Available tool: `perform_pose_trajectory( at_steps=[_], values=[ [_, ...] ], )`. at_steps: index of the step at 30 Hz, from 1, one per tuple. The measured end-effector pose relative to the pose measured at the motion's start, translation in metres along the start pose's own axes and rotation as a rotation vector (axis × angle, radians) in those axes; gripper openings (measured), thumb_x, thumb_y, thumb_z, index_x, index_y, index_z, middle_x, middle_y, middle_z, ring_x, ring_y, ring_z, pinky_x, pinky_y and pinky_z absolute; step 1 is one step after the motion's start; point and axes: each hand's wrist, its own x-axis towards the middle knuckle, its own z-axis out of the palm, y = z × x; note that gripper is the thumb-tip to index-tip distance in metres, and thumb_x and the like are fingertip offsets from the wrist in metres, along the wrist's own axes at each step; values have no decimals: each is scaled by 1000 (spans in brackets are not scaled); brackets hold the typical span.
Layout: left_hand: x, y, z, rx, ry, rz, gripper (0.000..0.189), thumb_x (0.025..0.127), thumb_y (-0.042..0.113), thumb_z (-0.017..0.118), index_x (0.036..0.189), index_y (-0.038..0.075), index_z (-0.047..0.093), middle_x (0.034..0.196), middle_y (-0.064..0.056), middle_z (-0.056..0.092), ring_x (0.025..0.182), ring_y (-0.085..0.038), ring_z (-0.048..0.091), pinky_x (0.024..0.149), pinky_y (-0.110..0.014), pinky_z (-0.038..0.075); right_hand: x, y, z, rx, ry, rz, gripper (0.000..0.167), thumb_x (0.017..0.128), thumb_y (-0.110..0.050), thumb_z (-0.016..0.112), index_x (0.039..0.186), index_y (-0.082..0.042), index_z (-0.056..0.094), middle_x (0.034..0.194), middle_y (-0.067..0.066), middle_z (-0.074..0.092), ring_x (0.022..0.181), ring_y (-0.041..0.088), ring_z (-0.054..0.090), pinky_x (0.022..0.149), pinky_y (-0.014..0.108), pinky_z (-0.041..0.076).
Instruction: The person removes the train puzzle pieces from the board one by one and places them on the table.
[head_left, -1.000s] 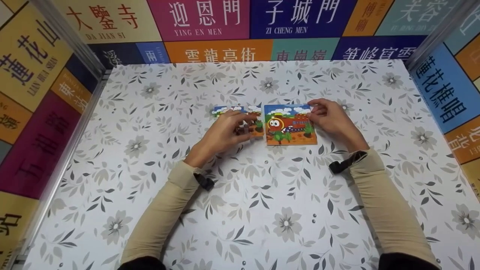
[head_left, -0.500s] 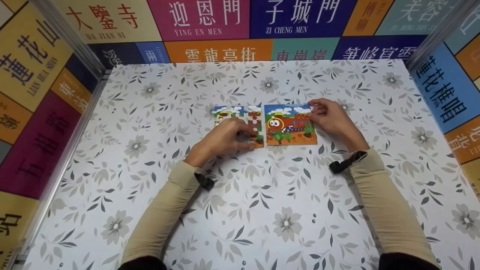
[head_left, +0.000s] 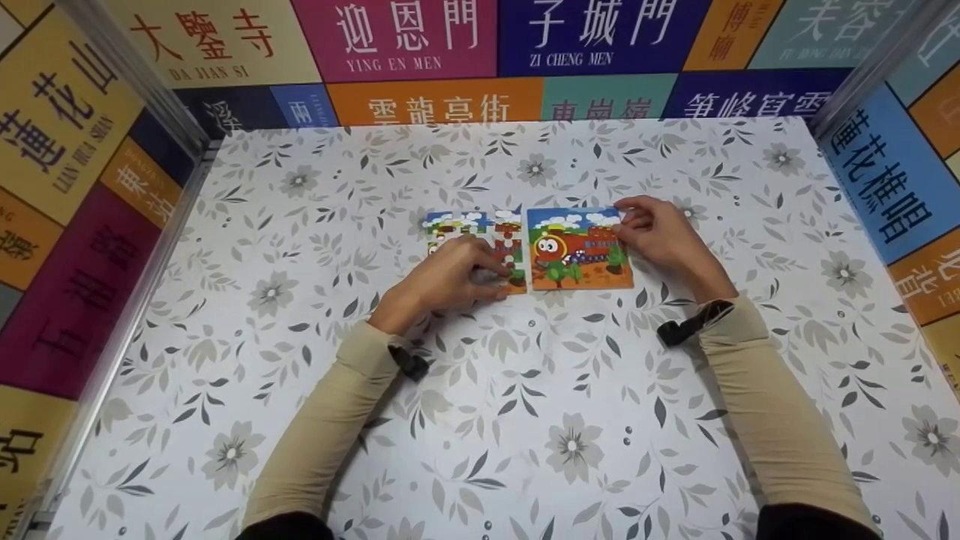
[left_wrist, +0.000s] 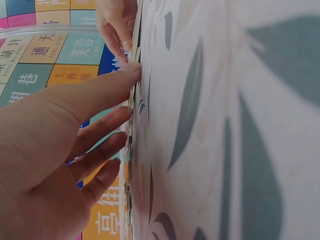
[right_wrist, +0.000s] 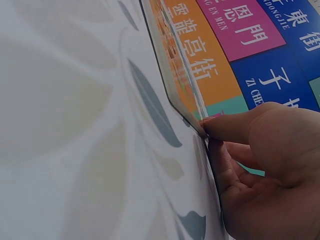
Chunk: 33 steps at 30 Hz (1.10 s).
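Note:
In the head view a jigsaw puzzle (head_left: 507, 233) of a red train lies on the patterned table, its pieces partly separated by white gaps. My left hand (head_left: 459, 271) covers its lower left part, with thumb and fingertips touching pieces near the lower right. The left wrist view shows that hand's fingers (left_wrist: 102, 145) fairly straight along the thin puzzle edge. Just right of the puzzle lies a square train picture card (head_left: 579, 247). My right hand (head_left: 660, 232) pinches its right edge between thumb and fingers, as the right wrist view shows at the card's corner (right_wrist: 186, 107).
The tabletop (head_left: 480, 420) has a grey leaf and flower pattern. Colourful panels with large characters (head_left: 420, 37) stand behind the table and along both sides. A black strap (head_left: 409, 364) sits at the left wrist and another black strap (head_left: 694, 324) at the right.
My left hand has shifted slightly toward the body, and the puzzle's lower right piece has come down with it. More of the upper pieces shows. The right hand and card stay in place.

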Motion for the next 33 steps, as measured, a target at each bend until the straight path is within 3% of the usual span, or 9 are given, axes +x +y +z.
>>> perform_pose_trajectory(
  at_steps=[8,20,26,33],
  values=[
    [-1,2,1,-44,15,4,29,94,23,88,120,10,84,113,-7,79,106,-24,72,96,-38,58,1,-1,1,36,-3,-23,48,107,-20,69,152,-7,60,124,17,66,107,17,67,85,12,50],
    [1,2,1,-40,6,3,31,92,26,90,118,10,85,115,-7,79,108,-23,71,99,-38,57,2,0,1,31,-8,-19,47,106,-16,69,152,-8,60,126,17,67,111,20,68,88,13,51],
    [11,10,4,1,20,13,30,95,30,87,119,12,84,115,-6,80,110,-25,71,102,-41,55,2,2,0,27,-8,-11,48,106,-17,69,152,-8,60,125,15,66,109,17,67,88,14,52],
    [26,25,14,-15,30,-2,38,100,29,81,133,12,78,125,-5,80,116,-23,71,103,-40,56,1,2,0,22,-6,-21,49,106,-19,70,152,-8,60,126,15,66,108,14,66,88,13,51]
  ],
)
